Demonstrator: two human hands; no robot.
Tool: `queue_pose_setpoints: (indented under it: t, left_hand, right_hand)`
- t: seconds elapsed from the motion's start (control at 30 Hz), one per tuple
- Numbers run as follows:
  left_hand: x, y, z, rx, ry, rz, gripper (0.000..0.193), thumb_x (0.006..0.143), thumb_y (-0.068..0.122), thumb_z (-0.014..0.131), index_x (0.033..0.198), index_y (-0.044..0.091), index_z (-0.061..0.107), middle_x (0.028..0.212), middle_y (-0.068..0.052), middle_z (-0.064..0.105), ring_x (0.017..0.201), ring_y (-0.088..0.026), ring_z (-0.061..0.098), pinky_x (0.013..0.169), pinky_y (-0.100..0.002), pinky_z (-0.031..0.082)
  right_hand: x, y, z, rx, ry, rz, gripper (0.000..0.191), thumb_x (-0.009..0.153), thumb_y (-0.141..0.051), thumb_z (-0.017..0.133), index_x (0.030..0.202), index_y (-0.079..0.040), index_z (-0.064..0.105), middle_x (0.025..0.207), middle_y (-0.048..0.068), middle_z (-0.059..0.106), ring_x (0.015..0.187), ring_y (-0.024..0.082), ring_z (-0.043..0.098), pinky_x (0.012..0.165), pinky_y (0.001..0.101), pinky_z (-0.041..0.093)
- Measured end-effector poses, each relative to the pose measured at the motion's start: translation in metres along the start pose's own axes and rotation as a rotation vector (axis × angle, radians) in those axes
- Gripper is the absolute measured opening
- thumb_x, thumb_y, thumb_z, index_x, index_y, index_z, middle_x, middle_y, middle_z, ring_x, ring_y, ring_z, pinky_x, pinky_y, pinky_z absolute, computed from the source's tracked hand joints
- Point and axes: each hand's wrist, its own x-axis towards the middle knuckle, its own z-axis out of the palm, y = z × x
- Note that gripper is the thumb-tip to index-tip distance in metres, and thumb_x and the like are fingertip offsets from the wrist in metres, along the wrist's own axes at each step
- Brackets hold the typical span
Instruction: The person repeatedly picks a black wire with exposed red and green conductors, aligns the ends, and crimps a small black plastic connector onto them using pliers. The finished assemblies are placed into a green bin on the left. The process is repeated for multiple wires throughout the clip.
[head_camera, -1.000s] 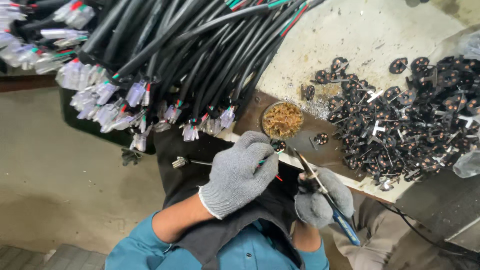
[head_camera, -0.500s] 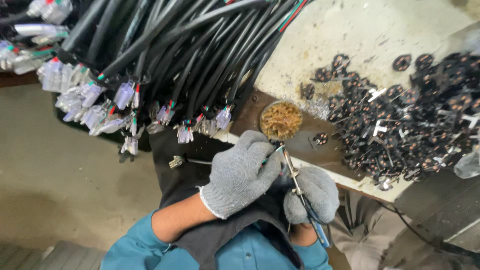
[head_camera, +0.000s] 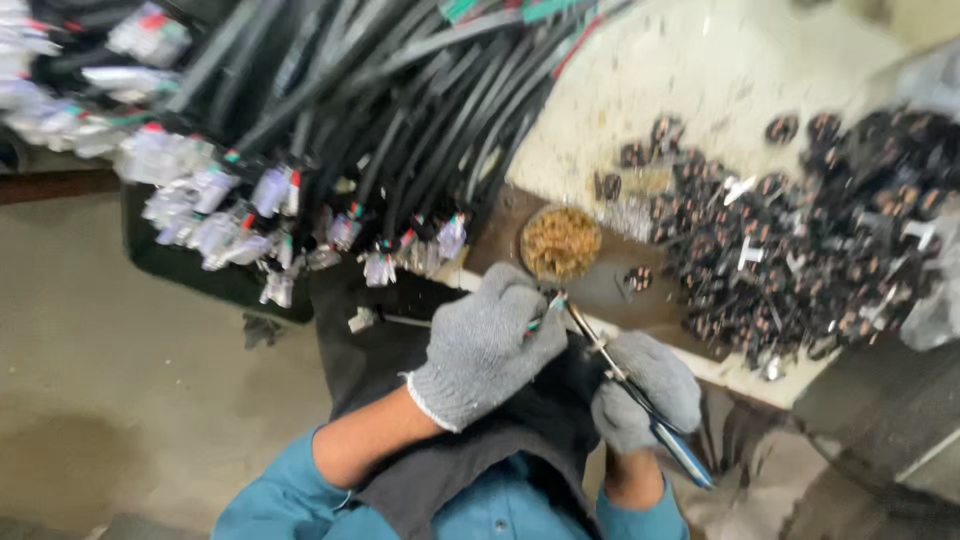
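My left hand (head_camera: 490, 345), in a grey knit glove, pinches the end of a thin cable with coloured wire tips (head_camera: 548, 308). My right hand (head_camera: 645, 388), also gloved, grips blue-handled pliers (head_camera: 640, 400) whose jaws point up-left and meet the wire tips just beside my left fingers. A thick bundle of black cables (head_camera: 380, 110) with plastic-bagged connector ends hangs over the bench edge above my hands. The frame is motion-blurred.
A small round tin of copper-coloured scraps (head_camera: 560, 243) sits on the bench edge just above my hands. A large heap of small black parts (head_camera: 810, 240) covers the pale bench top (head_camera: 720, 60) at right. Concrete floor (head_camera: 110, 380) lies at left.
The view has shifted slightly. The pliers swung from a lower position up to the wire end held in my left hand, and both hands stay close together.
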Motion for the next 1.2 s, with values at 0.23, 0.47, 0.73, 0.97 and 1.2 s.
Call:
queue_pose_setpoints:
  t: [0.23,0.47,0.73,0.97,1.2]
  left_hand:
    - [0.004,-0.004,-0.004,-0.024,0.011,0.057,0.023,0.088,0.023,0.081,0.088,0.012,0.061,0.091,-0.007,0.061,0.064,-0.027,0.064,0.054,-0.038,0.049]
    - [0.002,-0.012,-0.003,-0.020,-0.033,0.091,0.023,0.087,0.025,0.082,0.084,0.014,0.062,0.087,-0.006,0.059,0.064,-0.026,0.062,0.053,-0.039,0.048]
    - [0.002,-0.015,-0.004,-0.055,-0.057,0.089,0.022,0.087,0.025,0.081,0.089,0.012,0.064,0.091,-0.006,0.060,0.069,-0.024,0.064,0.055,-0.036,0.050]
    - [0.000,-0.017,-0.001,-0.060,-0.069,0.077,0.021,0.088,0.023,0.082,0.090,0.012,0.064,0.091,-0.006,0.060,0.068,-0.023,0.064,0.054,-0.035,0.049]
    - [0.004,-0.012,-0.002,-0.029,-0.084,0.081,0.023,0.086,0.024,0.081,0.086,0.011,0.062,0.091,-0.007,0.061,0.066,-0.026,0.063,0.052,-0.038,0.048]
  right_hand:
    - [-0.003,0.015,-0.003,-0.100,-0.208,-0.261,0.020,0.081,-0.017,0.067,0.090,0.001,0.070,0.087,0.016,0.071,0.081,0.035,0.073,0.079,0.0435,0.061]
    - [-0.017,0.014,-0.013,0.015,-0.089,0.095,0.035,0.092,-0.032,0.066,0.097,0.002,0.072,0.090,0.014,0.072,0.082,0.029,0.074,0.085,0.0385,0.061]
    - [-0.025,0.022,-0.003,0.097,-0.018,0.095,0.043,0.091,-0.040,0.071,0.096,0.003,0.072,0.091,0.017,0.072,0.084,0.031,0.075,0.088,0.0418,0.062]
    - [-0.016,0.008,-0.003,-0.106,-0.149,0.031,0.027,0.090,-0.029,0.070,0.089,-0.002,0.070,0.088,0.017,0.072,0.086,0.034,0.075,0.082,0.0407,0.062]
    - [-0.008,0.000,-0.009,-0.314,-0.265,0.019,0.016,0.086,-0.017,0.066,0.091,-0.003,0.071,0.092,0.017,0.072,0.089,0.037,0.073,0.089,0.0449,0.059]
